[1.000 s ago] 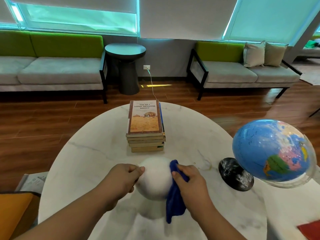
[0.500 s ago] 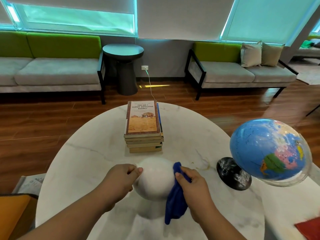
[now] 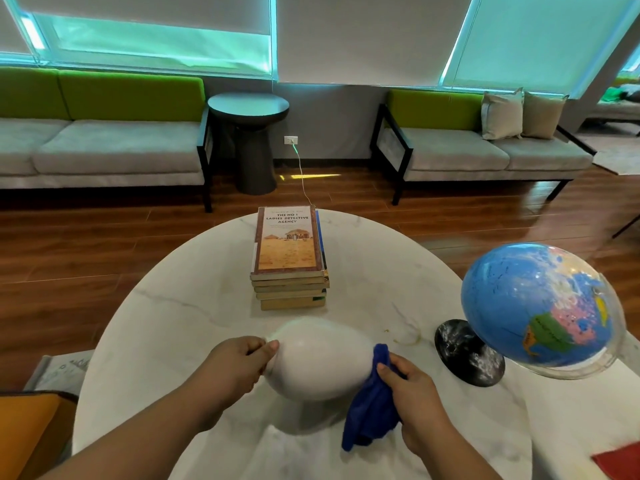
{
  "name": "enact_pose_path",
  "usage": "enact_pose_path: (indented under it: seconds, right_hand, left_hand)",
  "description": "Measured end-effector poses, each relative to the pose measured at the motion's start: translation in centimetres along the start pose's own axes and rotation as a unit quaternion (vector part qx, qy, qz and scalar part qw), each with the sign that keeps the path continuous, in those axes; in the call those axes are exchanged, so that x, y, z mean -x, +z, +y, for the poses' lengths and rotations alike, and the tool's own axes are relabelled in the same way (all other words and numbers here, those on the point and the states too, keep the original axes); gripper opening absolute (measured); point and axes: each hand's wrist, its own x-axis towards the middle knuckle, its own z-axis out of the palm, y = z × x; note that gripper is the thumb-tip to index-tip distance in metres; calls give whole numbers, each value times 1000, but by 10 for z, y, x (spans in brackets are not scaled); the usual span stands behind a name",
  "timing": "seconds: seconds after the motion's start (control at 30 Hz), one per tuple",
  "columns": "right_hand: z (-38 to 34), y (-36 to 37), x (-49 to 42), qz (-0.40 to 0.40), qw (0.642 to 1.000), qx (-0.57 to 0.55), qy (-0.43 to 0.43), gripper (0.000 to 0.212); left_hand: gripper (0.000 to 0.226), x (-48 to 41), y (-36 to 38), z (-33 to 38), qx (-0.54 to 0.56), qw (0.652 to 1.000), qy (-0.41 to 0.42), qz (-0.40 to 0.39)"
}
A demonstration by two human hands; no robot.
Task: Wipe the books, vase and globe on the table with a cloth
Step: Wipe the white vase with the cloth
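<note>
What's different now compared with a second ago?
The right hand, gripping the blue cloth, slid rightward and slightly toward the person along the white vase. The left hand still holds the vase's left side; books and globe stayed put.

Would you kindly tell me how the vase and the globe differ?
The vase is plain white; the globe is blue with coloured land. The left hand grips the vase and the right hand presses a blue cloth to it; the globe stands untouched on its dark base. Both are rounded.
</note>
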Motion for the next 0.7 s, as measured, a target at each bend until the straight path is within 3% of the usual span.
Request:
enact_pose_path:
  seconds: [0.1,0.23,0.43,0.7]
  right_hand:
    - [-1,1,0,3,1000,16,-6,26]
    - [-5,-2,1,9,999,33,-10,20]
    - [-14,20,11,-16,977,164,-133,16]
    - [-25,14,10,-3,989,133,-57,21]
  left_hand:
    - [38,0,0,-4,35,999,-10,2]
    - [39,3,-1,-7,-26,999,16,13]
    - [32,3,-1,-11,-126,990,51,22]
    - [34,5,5,-8,-176,980,74,48]
